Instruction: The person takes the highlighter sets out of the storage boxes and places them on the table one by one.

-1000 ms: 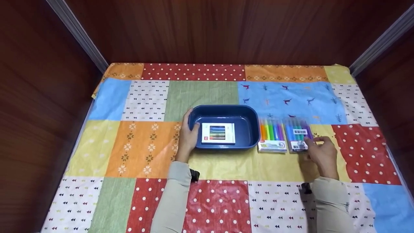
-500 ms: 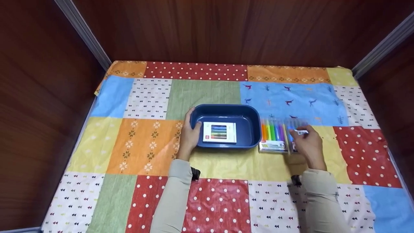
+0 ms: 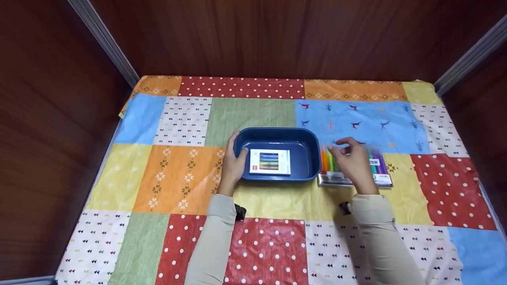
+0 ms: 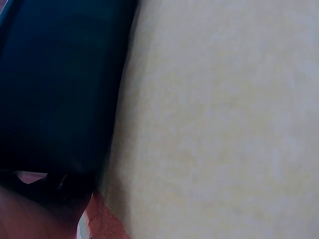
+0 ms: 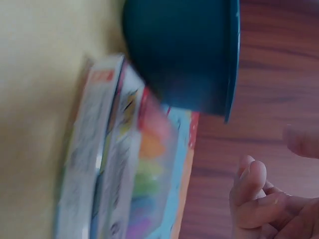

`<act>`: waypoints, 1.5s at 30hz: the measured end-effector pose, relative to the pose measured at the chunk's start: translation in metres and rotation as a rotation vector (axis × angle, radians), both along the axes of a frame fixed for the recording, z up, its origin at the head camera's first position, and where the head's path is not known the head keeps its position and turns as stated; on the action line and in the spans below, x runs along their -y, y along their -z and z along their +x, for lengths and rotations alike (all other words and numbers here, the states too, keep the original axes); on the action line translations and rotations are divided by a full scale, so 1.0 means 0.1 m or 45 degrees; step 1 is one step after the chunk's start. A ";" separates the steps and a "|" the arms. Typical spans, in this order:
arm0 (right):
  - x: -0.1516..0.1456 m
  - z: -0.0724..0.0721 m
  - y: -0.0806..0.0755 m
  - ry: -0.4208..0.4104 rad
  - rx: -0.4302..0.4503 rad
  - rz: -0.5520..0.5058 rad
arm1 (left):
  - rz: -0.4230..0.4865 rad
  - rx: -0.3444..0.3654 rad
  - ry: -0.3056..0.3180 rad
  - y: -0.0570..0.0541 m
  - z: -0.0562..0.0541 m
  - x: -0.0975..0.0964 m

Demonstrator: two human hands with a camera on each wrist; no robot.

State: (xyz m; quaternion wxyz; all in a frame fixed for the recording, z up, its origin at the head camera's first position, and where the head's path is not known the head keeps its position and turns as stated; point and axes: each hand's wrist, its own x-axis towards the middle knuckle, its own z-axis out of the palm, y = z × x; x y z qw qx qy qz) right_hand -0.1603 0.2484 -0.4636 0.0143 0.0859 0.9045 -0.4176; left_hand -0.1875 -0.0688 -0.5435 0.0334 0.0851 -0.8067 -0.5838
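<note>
My left hand [image 3: 233, 168] grips the left side of a blue plastic tub [image 3: 277, 181], thumb over the rim and fingers along the outside. Inside the tub lies a flat white box [image 3: 270, 161] with a window showing rows of coloured sticks. My right hand [image 3: 353, 162] is over two clear packs of coloured markers, its fingers loosely bent and holding nothing. It partly covers the left pack [image 3: 326, 180] and the left part of the right pack [image 3: 382, 180]. In the right wrist view, thumb and fingers [image 5: 254, 181] stand apart beside the markers [image 5: 149, 174].
A patchwork-patterned cloth [image 3: 186, 170] covers the table. Dark wood panels [image 3: 245, 39] rise behind it and on both sides. The left marker pack stands close against the tub's right side.
My right hand has moved left from the right marker pack to over the left one. The right pack shows again. My left hand stays on the tub.
</note>
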 end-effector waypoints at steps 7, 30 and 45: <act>0.19 -0.09 -0.01 -0.065 -0.027 0.000 | -0.010 0.028 -0.016 -0.01 -0.01 0.00; 0.69 -0.31 0.12 -0.213 -0.023 0.110 | -0.032 0.005 -0.033 -0.01 0.00 -0.01; 0.88 -0.34 0.20 -0.348 0.232 0.232 | -0.037 0.007 -0.027 -0.01 0.01 0.00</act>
